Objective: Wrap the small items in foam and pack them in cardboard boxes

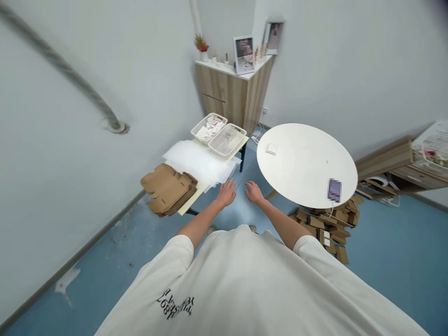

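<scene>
"As you scan from the left, what comes first?"

"Flat brown cardboard pieces (168, 189), stacked at the near end of a narrow table (193, 202), probably so they stay within easy reach. White sheets (199, 158) lie beside them, spread flat, perhaps to keep them uncreased."

"And behind those?"

"Two white baskets: the left basket (201, 125) holds small white pieces, the right basket (235, 148) clear ones. They look grouped by kind."

"The hands?"

"Left hand (227, 192) open, fingers loosely bent, by the sheets' edge; I can't tell whether it touches. Right hand (254, 192) open and empty, in the gap before the round table (301, 163)."

"Farther right?"

"A small white object (271, 149) and a pixelated purple item (334, 190) on that tabletop; cardboard boxes (339, 232) heaped on the floor, likely to spare the surface."
</scene>
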`<state>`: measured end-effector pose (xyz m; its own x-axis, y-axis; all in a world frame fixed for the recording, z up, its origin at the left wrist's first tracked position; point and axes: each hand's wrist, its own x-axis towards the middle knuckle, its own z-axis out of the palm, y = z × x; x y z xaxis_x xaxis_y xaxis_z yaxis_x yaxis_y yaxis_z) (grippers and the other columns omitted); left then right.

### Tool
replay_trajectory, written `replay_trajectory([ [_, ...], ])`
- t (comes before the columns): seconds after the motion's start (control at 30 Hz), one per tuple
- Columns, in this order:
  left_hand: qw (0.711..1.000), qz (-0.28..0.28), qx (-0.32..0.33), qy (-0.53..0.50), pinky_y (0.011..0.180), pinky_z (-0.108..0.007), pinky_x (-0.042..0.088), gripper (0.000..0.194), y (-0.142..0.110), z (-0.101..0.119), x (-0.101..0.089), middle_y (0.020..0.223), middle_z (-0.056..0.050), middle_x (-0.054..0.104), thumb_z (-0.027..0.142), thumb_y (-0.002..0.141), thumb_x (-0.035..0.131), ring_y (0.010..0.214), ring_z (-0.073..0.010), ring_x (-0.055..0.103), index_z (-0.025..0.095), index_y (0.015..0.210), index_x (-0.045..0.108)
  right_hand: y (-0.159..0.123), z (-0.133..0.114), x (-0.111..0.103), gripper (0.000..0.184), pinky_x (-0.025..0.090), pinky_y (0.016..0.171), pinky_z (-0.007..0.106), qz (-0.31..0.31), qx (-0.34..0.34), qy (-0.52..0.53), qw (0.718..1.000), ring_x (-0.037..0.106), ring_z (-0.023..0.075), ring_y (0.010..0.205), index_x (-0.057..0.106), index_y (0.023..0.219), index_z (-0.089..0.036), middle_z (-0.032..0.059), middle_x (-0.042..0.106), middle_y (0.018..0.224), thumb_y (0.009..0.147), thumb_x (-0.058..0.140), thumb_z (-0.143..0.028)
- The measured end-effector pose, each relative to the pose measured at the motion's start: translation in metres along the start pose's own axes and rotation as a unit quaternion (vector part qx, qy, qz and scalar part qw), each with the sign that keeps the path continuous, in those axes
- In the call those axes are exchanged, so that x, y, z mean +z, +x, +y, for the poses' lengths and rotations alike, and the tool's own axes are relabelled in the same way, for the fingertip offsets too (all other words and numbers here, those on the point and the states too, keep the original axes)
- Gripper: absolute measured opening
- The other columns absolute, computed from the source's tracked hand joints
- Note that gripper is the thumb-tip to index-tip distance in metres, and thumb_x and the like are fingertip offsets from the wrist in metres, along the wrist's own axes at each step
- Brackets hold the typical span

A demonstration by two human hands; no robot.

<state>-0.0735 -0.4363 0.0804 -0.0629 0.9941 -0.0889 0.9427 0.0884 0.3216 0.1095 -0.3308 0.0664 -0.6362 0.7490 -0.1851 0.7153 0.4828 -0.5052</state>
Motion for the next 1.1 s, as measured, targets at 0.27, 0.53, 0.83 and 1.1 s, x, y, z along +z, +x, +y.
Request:
replay_trajectory([
  [0.27,0.987,0.084,-0.125,-0.049,0.107,-0.044,0.041,0.034,-0.105,-0.111,-0.033,0.131,-0.013,0.054,0.023,0.098,0.044,0.125,-0.0271,0.052,0.020,0.132,0.048,0.033,-0.139,0.075,0.049,0.039,0.114,0.042,-0.054,-0.118,-0.014,0.992,0.044,0.0271,0.140,0.054,0.145,-0.020,0.0129,0.049,0.150,0.097,0.045,-0.025],
  [0.53,0.967,0.077,-0.241,-0.038,0.114,-0.042,0.034,0.047,-0.186,-0.225,-0.041,0.148,-0.015,0.045,0.029,0.097,0.051,0.139,-0.0295,0.041,0.018,0.142,0.044,0.061,-0.248,0.135,0.049,0.040,0.112,0.043,-0.084,-0.197,-0.042,0.976,0.047,0.0276,0.135,0.055,0.144,-0.021,0.0103,0.050,0.150,0.096,0.046,-0.023],
  [0.83,0.950,0.016,-0.302,-0.077,0.112,-0.045,0.036,0.045,-0.210,-0.289,-0.033,0.134,-0.014,0.059,0.047,0.093,0.059,0.129,-0.0327,0.051,0.020,0.129,0.060,0.089,-0.297,0.161,0.046,0.040,0.111,0.045,-0.124,-0.223,-0.097,0.962,0.045,0.0294,0.136,0.059,0.139,-0.023,0.0096,0.053,0.147,0.095,0.047,-0.020],
  [1.1,0.954,0.026,-0.286,-0.093,0.103,-0.039,0.044,0.032,-0.209,-0.297,-0.035,0.123,-0.010,0.067,0.036,0.100,0.047,0.120,-0.0275,0.059,0.020,0.117,0.069,0.104,-0.311,0.167,0.046,0.036,0.109,0.046,-0.156,-0.211,-0.193,0.945,0.045,0.0306,0.133,0.056,0.142,-0.024,0.0103,0.054,0.146,0.098,0.043,-0.027],
])
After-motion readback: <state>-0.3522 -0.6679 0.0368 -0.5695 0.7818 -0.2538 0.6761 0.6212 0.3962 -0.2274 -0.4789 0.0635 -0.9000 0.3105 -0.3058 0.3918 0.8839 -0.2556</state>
